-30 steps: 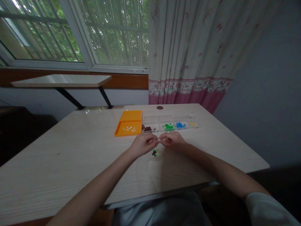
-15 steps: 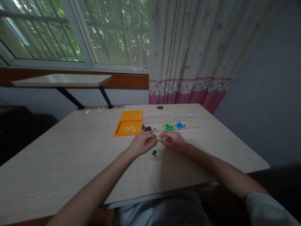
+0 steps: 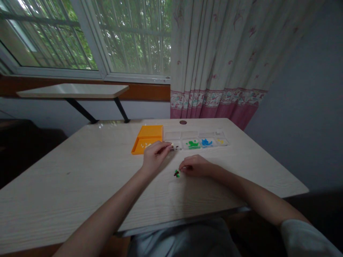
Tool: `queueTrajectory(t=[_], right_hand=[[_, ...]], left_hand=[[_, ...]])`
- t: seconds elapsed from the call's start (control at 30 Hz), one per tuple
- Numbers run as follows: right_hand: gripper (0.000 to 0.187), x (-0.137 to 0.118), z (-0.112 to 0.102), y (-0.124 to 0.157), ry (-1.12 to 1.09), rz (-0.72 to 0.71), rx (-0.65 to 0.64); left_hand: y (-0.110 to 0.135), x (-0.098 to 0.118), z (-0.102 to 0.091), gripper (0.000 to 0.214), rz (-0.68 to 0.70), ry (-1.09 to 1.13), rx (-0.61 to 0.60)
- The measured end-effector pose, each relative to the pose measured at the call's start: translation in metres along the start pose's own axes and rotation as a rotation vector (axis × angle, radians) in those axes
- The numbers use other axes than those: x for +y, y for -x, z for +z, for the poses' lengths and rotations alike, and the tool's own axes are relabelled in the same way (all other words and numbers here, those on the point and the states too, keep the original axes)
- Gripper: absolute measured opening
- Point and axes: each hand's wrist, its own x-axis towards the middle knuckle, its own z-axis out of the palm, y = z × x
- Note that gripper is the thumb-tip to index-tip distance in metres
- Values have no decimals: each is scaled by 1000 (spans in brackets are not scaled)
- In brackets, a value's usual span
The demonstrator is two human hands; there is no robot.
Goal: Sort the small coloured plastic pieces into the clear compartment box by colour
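My left hand (image 3: 155,155) is closed in a pinch over the near left part of the clear compartment tray (image 3: 179,143). A tiny pale piece (image 3: 172,145) shows at its fingertips. This hand covers most of the brown pieces (image 3: 177,146) and part of the white ones (image 3: 144,145). My right hand (image 3: 197,165) rests low over the table with thumb and forefinger together, right beside a little cluster of green and brown pieces (image 3: 176,174). Whatever is between those fingertips is too small to make out.
An open orange case (image 3: 150,131) with white pieces stands left of the tray. The tray's near compartments hold green pieces (image 3: 192,144), blue pieces (image 3: 206,142) and yellow pieces (image 3: 220,141). A raised shelf (image 3: 75,91) spans the table's back left. A round dark disc (image 3: 183,122) sits at the back edge.
My hands have come apart from where they met around a small pale piece. The left moved up and left to the tray; the right came down beside the green and brown cluster.
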Motion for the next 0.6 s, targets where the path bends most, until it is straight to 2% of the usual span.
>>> queueTrajectory(t=[0.23, 0.37, 0.47, 0.6], right_hand=[[18, 0, -2, 0, 1, -1, -11], [17, 0, -2, 0, -5, 11, -23], [16, -1, -3, 0, 2, 30, -31], [17, 0, -4, 0, 3, 37, -30]], left_hand=[[1, 3, 0, 19, 13, 2, 8], [-3, -1, -2, 21, 21, -33, -56], [-10, -15, -9, 22, 13, -109, -135], [-17, -49, -23, 27, -127, -305, -133]])
